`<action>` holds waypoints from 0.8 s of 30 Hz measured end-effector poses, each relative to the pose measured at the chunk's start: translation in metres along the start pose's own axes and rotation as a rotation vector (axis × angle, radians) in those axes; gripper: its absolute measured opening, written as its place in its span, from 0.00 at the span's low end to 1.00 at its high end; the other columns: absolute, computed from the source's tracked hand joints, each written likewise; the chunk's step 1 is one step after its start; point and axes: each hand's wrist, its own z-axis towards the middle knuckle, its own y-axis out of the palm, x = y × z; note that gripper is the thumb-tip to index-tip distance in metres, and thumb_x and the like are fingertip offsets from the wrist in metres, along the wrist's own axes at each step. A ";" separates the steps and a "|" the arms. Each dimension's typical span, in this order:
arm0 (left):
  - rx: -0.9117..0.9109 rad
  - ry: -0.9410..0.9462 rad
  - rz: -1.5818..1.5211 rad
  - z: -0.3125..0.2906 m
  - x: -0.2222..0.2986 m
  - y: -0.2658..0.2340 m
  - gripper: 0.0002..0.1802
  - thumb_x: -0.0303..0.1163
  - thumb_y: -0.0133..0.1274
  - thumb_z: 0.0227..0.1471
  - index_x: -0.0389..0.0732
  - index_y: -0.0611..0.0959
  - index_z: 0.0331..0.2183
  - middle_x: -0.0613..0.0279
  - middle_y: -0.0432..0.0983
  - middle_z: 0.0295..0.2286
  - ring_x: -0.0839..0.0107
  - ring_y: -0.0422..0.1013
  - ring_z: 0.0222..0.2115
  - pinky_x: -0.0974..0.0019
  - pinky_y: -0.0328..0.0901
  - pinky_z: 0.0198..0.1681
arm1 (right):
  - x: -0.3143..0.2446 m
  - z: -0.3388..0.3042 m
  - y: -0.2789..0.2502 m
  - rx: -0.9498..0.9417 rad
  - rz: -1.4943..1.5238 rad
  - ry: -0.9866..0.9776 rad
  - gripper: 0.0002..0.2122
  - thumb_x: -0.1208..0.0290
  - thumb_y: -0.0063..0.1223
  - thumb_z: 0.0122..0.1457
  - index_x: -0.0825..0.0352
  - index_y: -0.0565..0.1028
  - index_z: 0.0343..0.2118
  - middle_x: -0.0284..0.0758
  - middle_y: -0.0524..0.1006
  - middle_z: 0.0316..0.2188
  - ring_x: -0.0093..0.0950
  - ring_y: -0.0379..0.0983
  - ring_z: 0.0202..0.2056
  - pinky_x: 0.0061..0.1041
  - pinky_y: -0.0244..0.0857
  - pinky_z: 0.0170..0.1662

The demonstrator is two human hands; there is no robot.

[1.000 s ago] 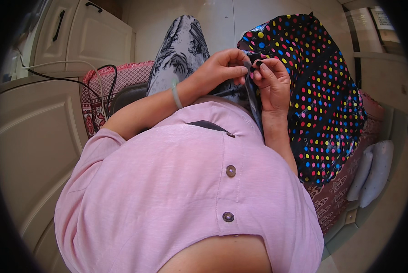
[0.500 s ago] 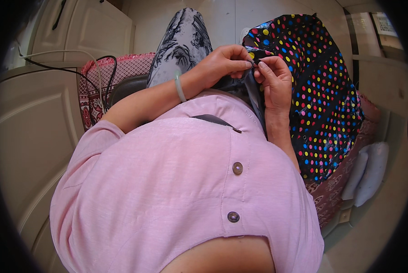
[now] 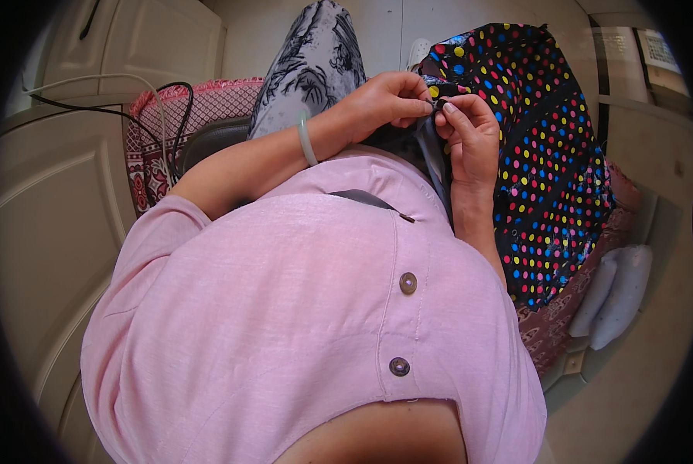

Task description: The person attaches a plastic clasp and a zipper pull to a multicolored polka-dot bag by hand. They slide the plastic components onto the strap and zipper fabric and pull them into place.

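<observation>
My left hand (image 3: 385, 102) reaches in from the left, a pale bangle (image 3: 307, 141) on its wrist. Thumb and index finger are pinched on the edge of a dark grey strip of fabric (image 3: 433, 155). Close beside it, my right hand (image 3: 472, 139) pinches the same dark edge between thumb and fingertips. The strip hangs from the fingertips down toward my lap. What exactly lies between the fingertips is too small to make out. Right behind my right hand spreads a black, shiny sheet with coloured dots (image 3: 547, 155), covering my right-hand side.
My patterned trouser leg (image 3: 308, 69) extends ahead. A red patterned cover (image 3: 149, 155) lies under a dark seat edge at left, with black and white cables (image 3: 182, 127) over it. Cream cabinets (image 3: 60, 193) line the left. Two white padded rolls (image 3: 613, 298) sit at lower right.
Both hands keep their pinch, with only tiny finger movement. The whole view has shifted slightly.
</observation>
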 end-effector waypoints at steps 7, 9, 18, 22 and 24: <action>0.014 -0.016 0.033 0.000 0.000 0.001 0.07 0.30 0.56 0.51 0.38 0.77 0.32 0.71 0.69 0.24 0.84 0.63 0.22 0.79 0.57 0.24 | 0.001 0.000 0.004 0.002 0.011 0.027 0.03 0.82 0.54 0.55 0.69 0.74 0.33 0.31 0.76 0.28 0.19 0.73 0.27 0.15 0.67 0.31; 0.012 -0.016 0.031 0.001 -0.001 0.000 0.07 0.30 0.56 0.51 0.38 0.77 0.32 0.71 0.69 0.24 0.84 0.63 0.22 0.79 0.56 0.24 | 0.002 0.000 0.004 0.005 0.019 0.024 0.04 0.82 0.54 0.55 0.68 0.74 0.33 0.31 0.76 0.28 0.19 0.73 0.27 0.15 0.67 0.30; 0.015 -0.043 -0.037 0.003 -0.003 -0.001 0.07 0.29 0.56 0.51 0.38 0.77 0.32 0.71 0.69 0.24 0.84 0.62 0.21 0.80 0.55 0.22 | 0.003 -0.001 0.007 0.013 0.028 0.011 0.04 0.82 0.53 0.56 0.69 0.74 0.33 0.32 0.76 0.27 0.20 0.73 0.26 0.16 0.67 0.28; -0.007 -0.090 -0.085 0.007 -0.008 -0.008 0.07 0.29 0.57 0.50 0.38 0.77 0.31 0.71 0.69 0.23 0.84 0.60 0.20 0.81 0.54 0.22 | 0.002 -0.002 0.013 0.050 -0.031 0.000 0.03 0.81 0.52 0.56 0.70 0.74 0.33 0.32 0.76 0.25 0.18 0.73 0.24 0.13 0.65 0.27; -0.016 -0.118 -0.124 0.008 -0.010 -0.010 0.07 0.29 0.57 0.50 0.38 0.76 0.32 0.71 0.68 0.23 0.84 0.60 0.20 0.81 0.54 0.21 | 0.001 -0.002 0.013 0.055 -0.052 0.005 0.02 0.81 0.52 0.57 0.70 0.73 0.33 0.32 0.76 0.25 0.18 0.73 0.24 0.13 0.65 0.27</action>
